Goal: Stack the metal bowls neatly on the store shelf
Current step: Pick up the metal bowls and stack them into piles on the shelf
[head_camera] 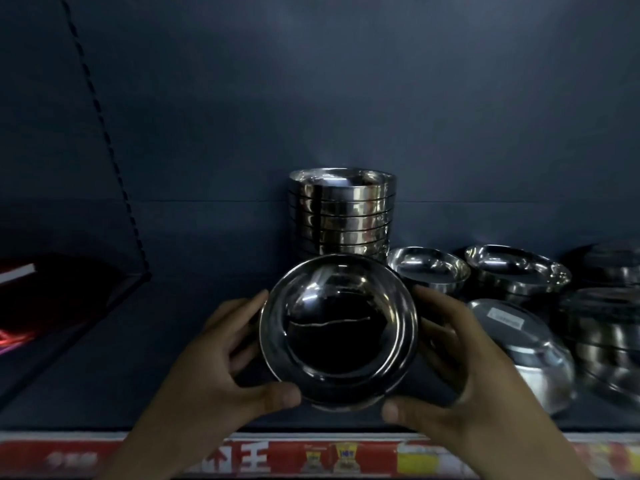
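Steel bowl (337,327) held in both hands over the shelf (166,341).
I see the left hand (214,362) curled round its left wall; the bowl sits just before the tall bowl stack (341,216); the right hand (460,368) grips its right wall. An overturned bowl (519,355) lies further right.

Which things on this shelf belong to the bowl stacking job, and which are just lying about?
Job: held bowl, left hand, right hand, tall stack, upright bowls beside it, overturned labelled bowl, bowls at far right.
Lying about: red item on the left shelf, red price strip.
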